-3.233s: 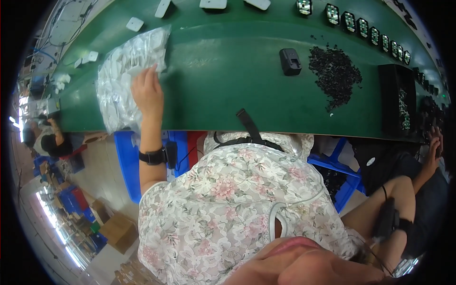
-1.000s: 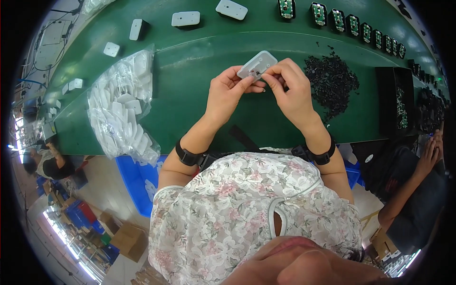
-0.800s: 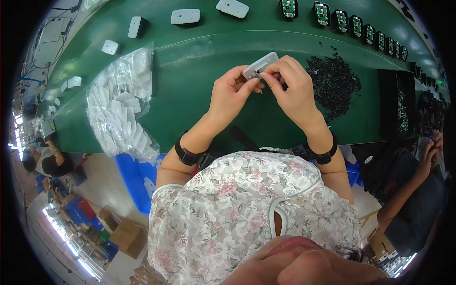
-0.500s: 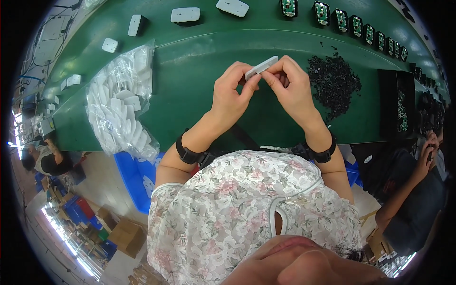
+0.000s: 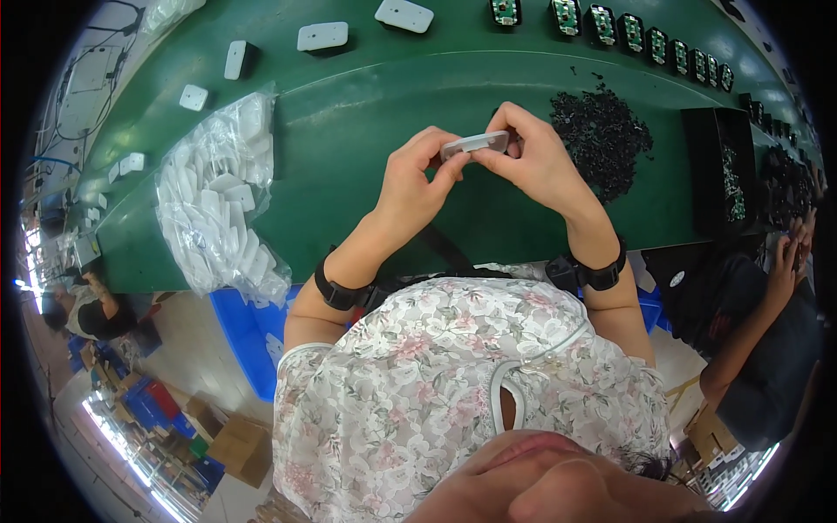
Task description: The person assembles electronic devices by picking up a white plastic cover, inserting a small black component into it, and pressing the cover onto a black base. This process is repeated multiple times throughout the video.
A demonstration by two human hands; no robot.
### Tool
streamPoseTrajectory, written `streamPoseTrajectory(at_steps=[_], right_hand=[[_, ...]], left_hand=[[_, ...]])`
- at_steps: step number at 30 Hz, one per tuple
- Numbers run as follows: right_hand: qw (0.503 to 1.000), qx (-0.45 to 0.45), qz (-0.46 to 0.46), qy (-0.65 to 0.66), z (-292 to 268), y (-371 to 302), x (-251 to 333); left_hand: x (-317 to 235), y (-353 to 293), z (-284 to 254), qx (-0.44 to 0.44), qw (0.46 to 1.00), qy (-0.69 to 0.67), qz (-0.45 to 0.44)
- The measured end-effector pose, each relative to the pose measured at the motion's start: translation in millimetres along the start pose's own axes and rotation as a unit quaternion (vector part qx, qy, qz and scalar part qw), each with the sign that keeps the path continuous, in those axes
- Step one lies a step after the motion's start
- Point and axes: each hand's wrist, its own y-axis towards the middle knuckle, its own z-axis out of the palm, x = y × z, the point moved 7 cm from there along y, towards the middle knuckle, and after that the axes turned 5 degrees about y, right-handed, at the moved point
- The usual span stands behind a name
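Observation:
Between both hands I hold a white plastic cover point(image 5: 476, 143), tilted so that its inner side partly shows. My left hand point(image 5: 418, 172) pinches its left end between thumb and fingers. At the right end, my right hand point(image 5: 534, 155) grips it the same way, its thumb along the lower edge. To the right of my right hand lies a heap of small black parts point(image 5: 602, 139) on the green table. A clear plastic bag point(image 5: 214, 196) full of like white covers lies left of my left hand.
Along the far edge stand white housings point(image 5: 323, 37) and a row of black cases with green circuit boards point(image 5: 603, 26). At right is a black box point(image 5: 717, 170) with small parts; a co-worker's hand point(image 5: 789, 253) is near it. A blue bin point(image 5: 248, 340) sits below the table edge.
The white cover has turned from a steep slant to nearly level, and more of its inner side shows. Both hands still hold it, slightly lower in the view.

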Motion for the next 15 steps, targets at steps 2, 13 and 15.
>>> streamPoseTrajectory(at_steps=[2, 13, 15], right_hand=[[0.999, -0.010, 0.012, 0.031, -0.1, 2.1, -3.3], [0.865, -0.336, -0.115, -0.354, -82.6, 86.9, 37.6], [0.833, -0.372, -0.130, -0.389, -94.8, 105.6, 29.4]], left_hand=[[-1.4, 0.9, 1.9, 0.013, 1.000, -0.002, -0.008], [46.8, 33.9, -46.8, -0.095, 0.987, 0.097, -0.085], [20.6, 42.7, -36.7, -0.103, 0.927, 0.342, 0.114]])
